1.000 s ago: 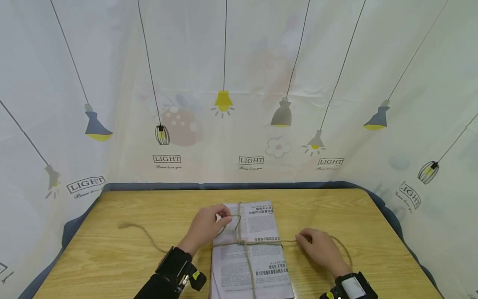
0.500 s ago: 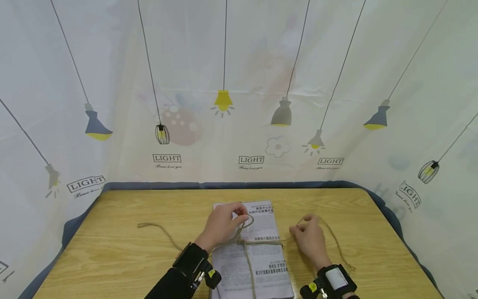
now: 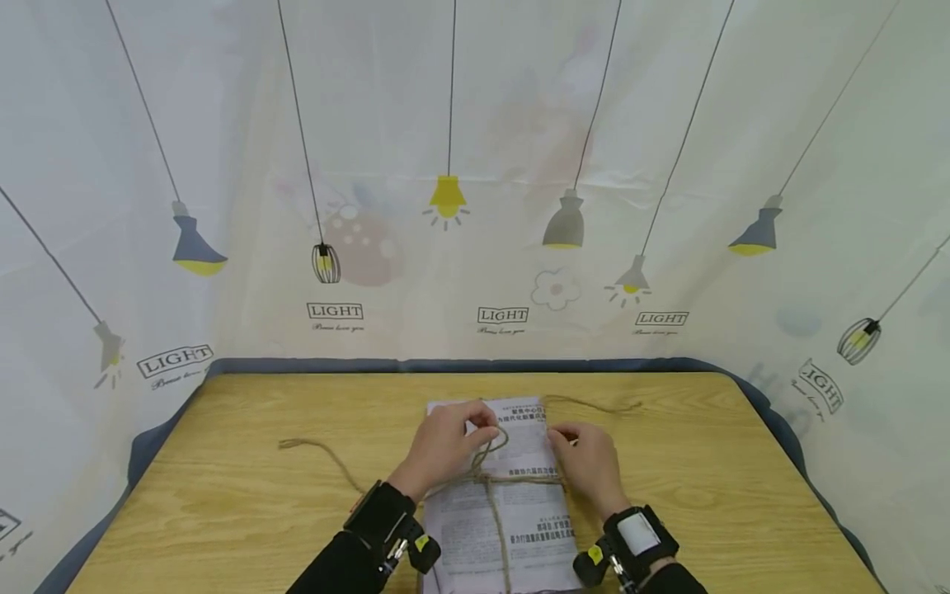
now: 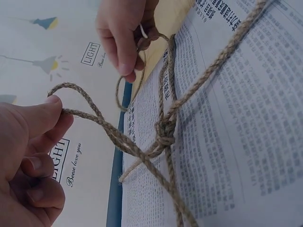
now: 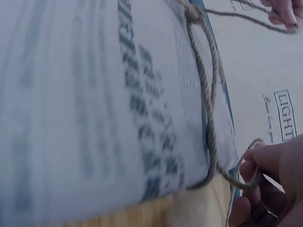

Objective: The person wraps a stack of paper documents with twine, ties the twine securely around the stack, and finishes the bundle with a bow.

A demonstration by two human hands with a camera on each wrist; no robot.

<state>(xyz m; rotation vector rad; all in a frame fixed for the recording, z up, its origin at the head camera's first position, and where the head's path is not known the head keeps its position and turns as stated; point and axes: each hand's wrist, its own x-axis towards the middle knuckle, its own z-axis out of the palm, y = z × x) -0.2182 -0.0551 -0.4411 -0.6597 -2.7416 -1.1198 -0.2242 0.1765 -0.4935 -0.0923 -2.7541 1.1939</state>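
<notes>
A stack of newspapers (image 3: 460, 536) lies on the table, with twine (image 3: 496, 528) running lengthwise and crosswise over it. The crossing is knotted near the middle, and this knot (image 4: 164, 132) shows close up in the left wrist view. Above it, my left hand (image 3: 445, 441) pinches a standing loop of twine (image 4: 90, 101) between thumb and index finger, the other fingers curled. At the stack's right edge, my right hand (image 3: 590, 462) pinches the other twine strand (image 5: 244, 184), which bends around its fingers. One loose tail (image 3: 319, 445) extends left over the table.
The wooden table (image 3: 742, 511) extends on both sides of the stack. Another loose twine end (image 3: 594, 404) lies beyond my right hand. A pale curtain (image 3: 416, 330) printed with lamps hangs behind the table's far edge.
My left hand has moved right over the stack, raising a twine loop. My right hand has come left to the stack's edge, and its loose twine end has swung to the far side.
</notes>
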